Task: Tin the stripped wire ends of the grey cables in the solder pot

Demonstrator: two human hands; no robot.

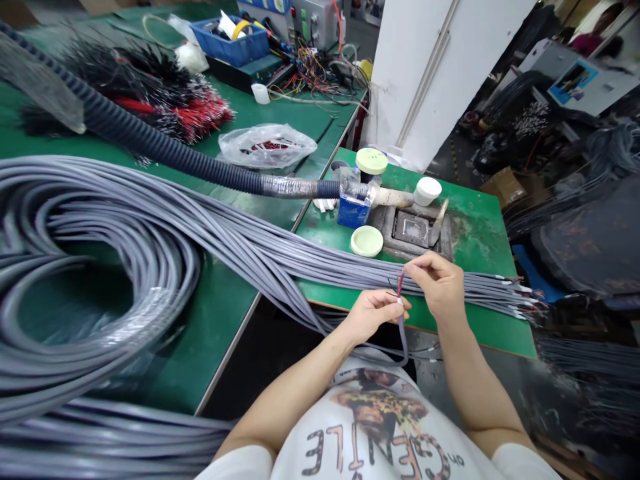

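My left hand (376,312) pinches the end of a grey cable (403,341) where a white band sits below its stripped part. Thin red and dark wires (399,283) fan upward out of that end. The fingertips of my right hand (440,283) are closed on the tips of these wires. Behind both hands runs a thick bundle of grey cables (330,260), its stripped ends (530,303) lying at the right.
A solder pot (413,228) with a scraper (439,223) stands beyond my hands, beside a pale green lid (367,241) and a white cup (427,191). A ribbed hose (200,167) crosses the left table. Coiled cable (165,320) lies at left.
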